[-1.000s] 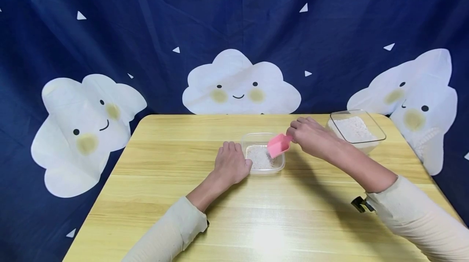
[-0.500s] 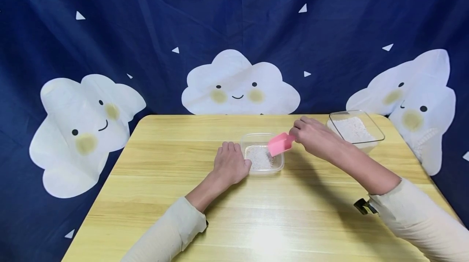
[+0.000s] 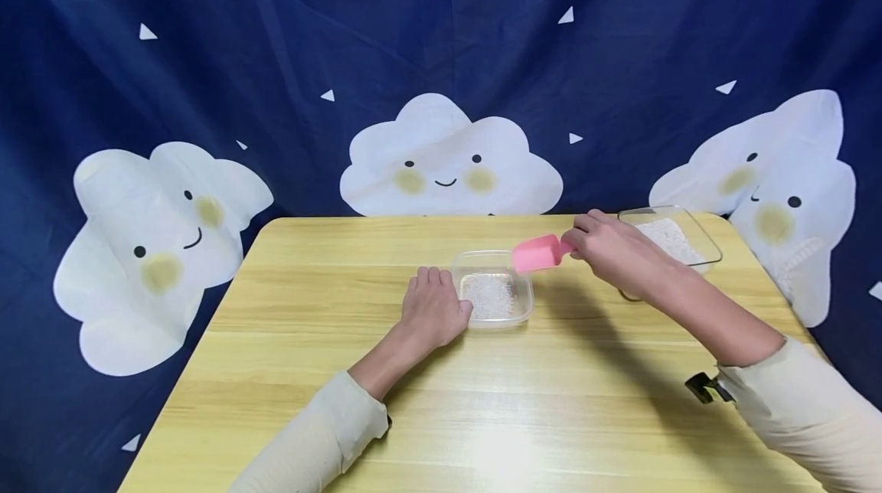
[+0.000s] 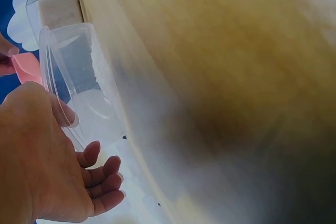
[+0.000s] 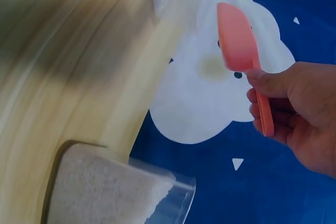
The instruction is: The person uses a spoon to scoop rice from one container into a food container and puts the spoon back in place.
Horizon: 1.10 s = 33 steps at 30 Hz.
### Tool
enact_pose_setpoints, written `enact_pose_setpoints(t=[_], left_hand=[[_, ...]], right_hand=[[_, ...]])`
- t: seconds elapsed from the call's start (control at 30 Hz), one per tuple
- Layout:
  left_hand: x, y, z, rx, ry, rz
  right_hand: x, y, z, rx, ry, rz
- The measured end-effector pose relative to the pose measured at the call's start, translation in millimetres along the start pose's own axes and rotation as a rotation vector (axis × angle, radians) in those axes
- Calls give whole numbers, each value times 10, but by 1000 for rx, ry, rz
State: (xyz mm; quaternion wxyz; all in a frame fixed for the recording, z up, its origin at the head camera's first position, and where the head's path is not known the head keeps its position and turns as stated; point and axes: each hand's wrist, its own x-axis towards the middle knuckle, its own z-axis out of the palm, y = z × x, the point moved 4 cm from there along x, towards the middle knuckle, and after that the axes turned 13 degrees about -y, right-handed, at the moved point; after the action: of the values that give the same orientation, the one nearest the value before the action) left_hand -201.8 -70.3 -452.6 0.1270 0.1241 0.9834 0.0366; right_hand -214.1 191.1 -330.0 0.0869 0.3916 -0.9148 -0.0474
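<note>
My right hand [image 3: 613,252] grips the handle of a small pink scoop [image 3: 537,254], its bowl tilted over the right back rim of a clear plastic container [image 3: 527,317]. No load shows in the bowl. White grains [image 3: 489,295] cover the floor of that container. At the container's left side is my left hand [image 3: 434,305], its thumb on the rim and its fingers [image 4: 105,174] loosely bent along the outer wall. In the right wrist view, the thumb and fingers wrap around the scoop handle [image 5: 265,111].
A larger clear box [image 3: 717,252] holding a heap of white grains [image 3: 668,239] stands at the back right, partly behind my right hand. Beneath everything is a wooden table [image 3: 310,370], with a blue cloud-patterned curtain [image 3: 276,79] behind its far edge.
My right hand has lifted the pink scoop and drawn it right, away from the middle of the container, and the scoop has levelled. The left hand stays where it was.
</note>
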Motion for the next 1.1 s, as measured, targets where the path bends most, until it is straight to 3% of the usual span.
enact_pose_setpoints(t=[0.33, 0.8, 1.1], left_hand=[[4, 9, 7, -15, -26, 2], [-3, -11, -2, 5, -15, -1], [-4, -3, 0, 2, -15, -3]], right_hand=[[-135, 141, -61, -11, 71, 15], [-356, 479, -170, -29, 180, 35], [-503, 673, -134, -21, 183, 89]])
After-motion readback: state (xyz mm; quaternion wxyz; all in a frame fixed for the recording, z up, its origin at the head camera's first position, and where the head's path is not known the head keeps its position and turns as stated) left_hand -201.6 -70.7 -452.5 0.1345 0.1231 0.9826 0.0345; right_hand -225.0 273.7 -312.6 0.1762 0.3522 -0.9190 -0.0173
